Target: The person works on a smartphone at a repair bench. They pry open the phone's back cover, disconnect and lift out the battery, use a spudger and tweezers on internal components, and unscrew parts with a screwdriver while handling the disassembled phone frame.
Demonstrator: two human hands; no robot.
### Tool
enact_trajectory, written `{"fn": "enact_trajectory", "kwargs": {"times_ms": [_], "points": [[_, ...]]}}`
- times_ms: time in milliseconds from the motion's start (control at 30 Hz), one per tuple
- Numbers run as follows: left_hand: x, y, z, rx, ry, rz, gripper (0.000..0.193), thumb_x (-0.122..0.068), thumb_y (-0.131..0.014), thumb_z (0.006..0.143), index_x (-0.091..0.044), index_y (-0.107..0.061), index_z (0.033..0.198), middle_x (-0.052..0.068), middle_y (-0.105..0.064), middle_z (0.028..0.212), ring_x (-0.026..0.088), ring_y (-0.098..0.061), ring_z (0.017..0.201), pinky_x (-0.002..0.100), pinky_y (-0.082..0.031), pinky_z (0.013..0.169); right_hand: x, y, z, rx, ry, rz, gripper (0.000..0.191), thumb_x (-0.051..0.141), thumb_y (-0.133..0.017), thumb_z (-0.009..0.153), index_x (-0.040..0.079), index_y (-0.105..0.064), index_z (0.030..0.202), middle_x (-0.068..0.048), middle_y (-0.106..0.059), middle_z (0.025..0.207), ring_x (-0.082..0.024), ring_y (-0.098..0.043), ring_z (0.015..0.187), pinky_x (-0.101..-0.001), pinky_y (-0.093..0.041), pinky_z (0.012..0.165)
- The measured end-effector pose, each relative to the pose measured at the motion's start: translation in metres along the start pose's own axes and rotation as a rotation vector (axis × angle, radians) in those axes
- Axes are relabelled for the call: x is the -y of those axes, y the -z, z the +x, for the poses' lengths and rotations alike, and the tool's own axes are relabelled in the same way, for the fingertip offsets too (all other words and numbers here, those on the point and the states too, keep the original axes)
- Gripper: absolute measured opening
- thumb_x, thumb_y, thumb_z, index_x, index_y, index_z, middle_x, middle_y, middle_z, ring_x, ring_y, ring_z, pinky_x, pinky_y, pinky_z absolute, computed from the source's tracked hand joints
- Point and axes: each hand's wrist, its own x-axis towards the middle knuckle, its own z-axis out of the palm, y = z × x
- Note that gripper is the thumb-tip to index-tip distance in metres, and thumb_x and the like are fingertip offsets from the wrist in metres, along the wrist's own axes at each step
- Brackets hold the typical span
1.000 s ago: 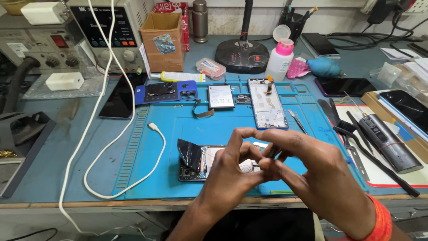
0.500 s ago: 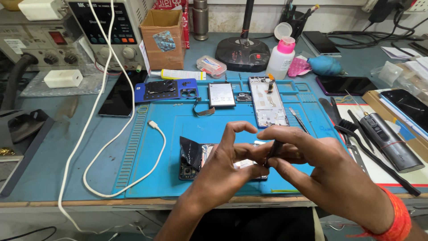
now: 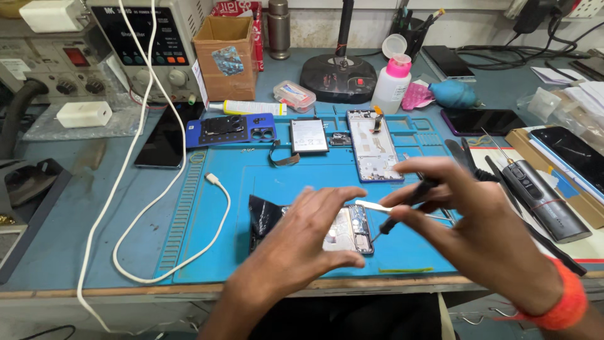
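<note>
- grey-blue bench (image 3: pixel 75 239) with a worn wooden front edge
- big blue work mat (image 3: pixel 251 182) covering the middle
- scuffed pale wall (image 3: pixel 314 25) behind, pretty even lighting

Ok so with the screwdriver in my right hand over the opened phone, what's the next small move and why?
Probably lower the screwdriver tip straight down onto the opened phone. The right hand holds it tilted with the tip just above the phone's right edge, and the left hand already rests on the phone to steady it on the blue mat.
</note>
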Motion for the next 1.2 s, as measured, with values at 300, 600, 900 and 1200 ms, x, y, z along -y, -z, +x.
{"fn": "enact_trajectory", "kwargs": {"times_ms": [300,600,900,1200], "points": [[-0.005,0.015,0.005,0.197,0.136,0.124,0.073,-0.023,-0.084,0.073,-0.016,-0.049,0.137,0.011,-0.055,0.124,0.034,-0.053,0.117,0.045,-0.042,0.102,-0.024,0.010,-0.029,-0.040,-0.050,-0.048,0.052,0.008,-0.071,0.090,0.009,-0.045,0.135,-0.008,-0.080,0.102,-0.016,-0.077,0.094,-0.0308,-0.061,0.077],[-0.013,0.012,0.003,0.112,0.036,0.216,0.075,-0.016,-0.083,0.072,-0.018,-0.048,0.138,0.015,-0.052,0.126,0.035,-0.052,0.114,0.048,-0.041,0.100,-0.036,0.008,-0.043,-0.046,-0.087,-0.036,0.052,0.008,-0.070,0.089,0.008,-0.043,0.134,-0.009,-0.080,0.103,-0.019,-0.077,0.097,-0.0323,-0.061,0.079],[-0.007,0.009,0.000,0.097,-0.010,0.231,0.073,-0.015,-0.081,0.073,-0.017,-0.049,0.138,0.016,-0.052,0.128,0.036,-0.052,0.117,0.049,-0.040,0.103,-0.042,0.010,-0.043,-0.023,-0.098,-0.076,0.051,0.008,-0.069,0.087,0.007,-0.042,0.130,-0.010,-0.079,0.102,-0.019,-0.079,0.096,-0.0326,-0.061,0.076],[0.000,0.012,0.003,0.203,0.071,0.202,0.070,-0.023,-0.079,0.077,-0.018,-0.048,0.139,0.012,-0.058,0.122,0.033,-0.054,0.117,0.046,-0.041,0.101,-0.025,0.030,-0.015,0.173,-0.478,-0.470,0.024,0.024,-0.082,0.081,0.011,-0.075,0.101,-0.002,-0.078,0.089,-0.010,-0.076,0.080,-0.0256,-0.059,0.071]]}}
